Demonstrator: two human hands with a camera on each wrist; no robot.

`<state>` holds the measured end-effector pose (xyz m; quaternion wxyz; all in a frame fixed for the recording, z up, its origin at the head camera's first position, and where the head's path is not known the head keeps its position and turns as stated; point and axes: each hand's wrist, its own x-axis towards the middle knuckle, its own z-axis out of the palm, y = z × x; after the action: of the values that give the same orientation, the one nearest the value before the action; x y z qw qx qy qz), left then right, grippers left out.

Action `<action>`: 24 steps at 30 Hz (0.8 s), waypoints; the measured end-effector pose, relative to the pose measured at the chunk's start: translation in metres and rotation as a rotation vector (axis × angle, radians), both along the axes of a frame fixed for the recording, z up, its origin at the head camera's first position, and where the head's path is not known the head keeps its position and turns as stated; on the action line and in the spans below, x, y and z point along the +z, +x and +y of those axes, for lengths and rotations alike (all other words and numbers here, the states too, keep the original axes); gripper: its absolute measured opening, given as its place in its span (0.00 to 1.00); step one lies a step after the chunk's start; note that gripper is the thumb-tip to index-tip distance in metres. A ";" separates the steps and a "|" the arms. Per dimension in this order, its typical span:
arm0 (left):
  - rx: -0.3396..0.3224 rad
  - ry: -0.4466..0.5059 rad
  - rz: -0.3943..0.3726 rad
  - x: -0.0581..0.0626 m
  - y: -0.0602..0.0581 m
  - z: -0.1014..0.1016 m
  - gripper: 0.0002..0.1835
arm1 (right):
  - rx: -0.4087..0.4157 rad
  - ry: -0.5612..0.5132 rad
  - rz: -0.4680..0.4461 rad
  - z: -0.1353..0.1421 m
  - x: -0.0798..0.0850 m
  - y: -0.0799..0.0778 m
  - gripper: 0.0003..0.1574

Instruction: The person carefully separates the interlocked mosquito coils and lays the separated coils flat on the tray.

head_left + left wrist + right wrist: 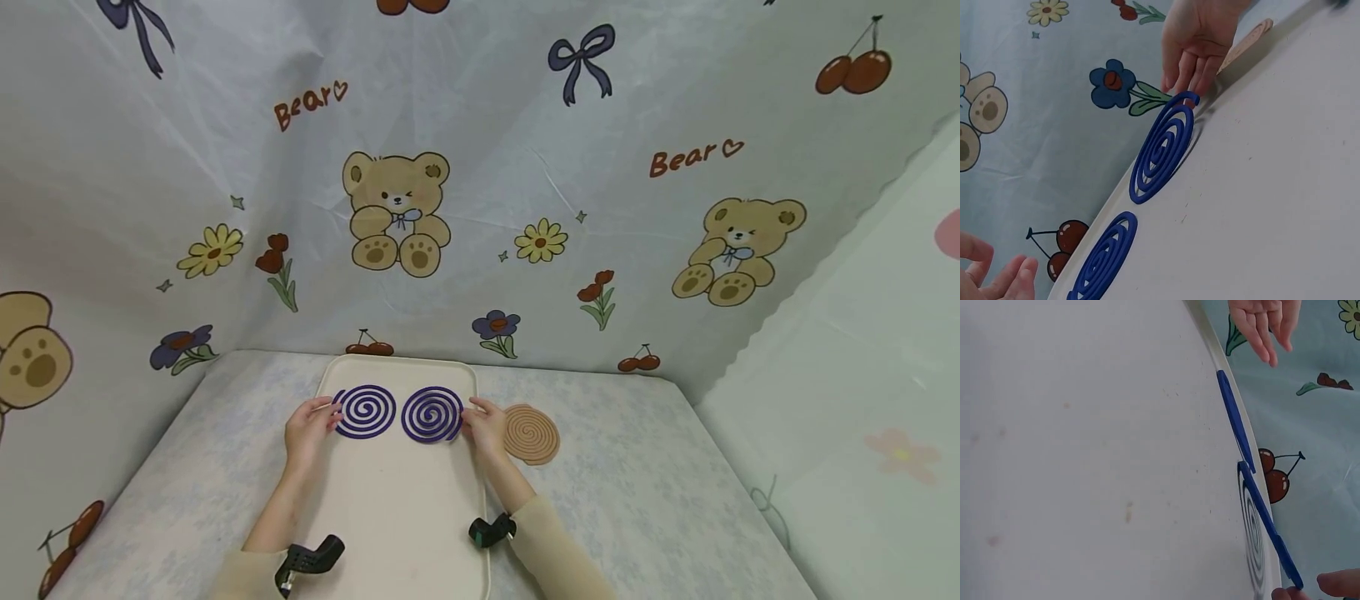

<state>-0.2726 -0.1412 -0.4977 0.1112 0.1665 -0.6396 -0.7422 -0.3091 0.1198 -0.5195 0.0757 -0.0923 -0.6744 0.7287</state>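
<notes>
Two dark blue mosquito coils lie side by side at the far end of a cream tray. The left coil [365, 385] is flat on the tray [397, 517]. My left hand [306, 432] is beside its outer edge, thumb and fingers spread apart around nothing. The right coil [1161, 153] tilts, its right side raised above its shadow. Its raised edge rests on the fingertips of my right hand [487, 427]; the thumb [1340, 583] stands a little apart from it in the right wrist view.
A brown mosquito coil [542, 457] lies on the pale table [600, 517], right of the tray and close to my right hand. Behind the table hangs a sheet [480, 125] printed with bears and flowers. Each wrist wears a black camera [315, 557].
</notes>
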 end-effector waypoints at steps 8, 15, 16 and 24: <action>-0.036 0.020 0.004 0.001 -0.003 0.011 0.18 | 0.056 -0.049 0.150 0.026 -0.057 -0.034 0.23; -0.098 -0.001 -0.002 -0.004 -0.007 0.039 0.17 | 0.015 -0.036 -0.015 0.024 0.015 0.012 0.28; -0.109 -0.007 -0.005 -0.005 -0.007 0.044 0.16 | 0.023 -0.048 -0.006 0.026 0.020 0.016 0.28; -0.190 -0.043 0.011 -0.009 -0.011 0.089 0.17 | -0.043 -0.037 -0.055 0.061 0.028 0.026 0.26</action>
<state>-0.2833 -0.0517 -0.5066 0.0472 0.0988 -0.6676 -0.7364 -0.2832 0.1806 -0.4916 0.0713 -0.1282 -0.6604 0.7365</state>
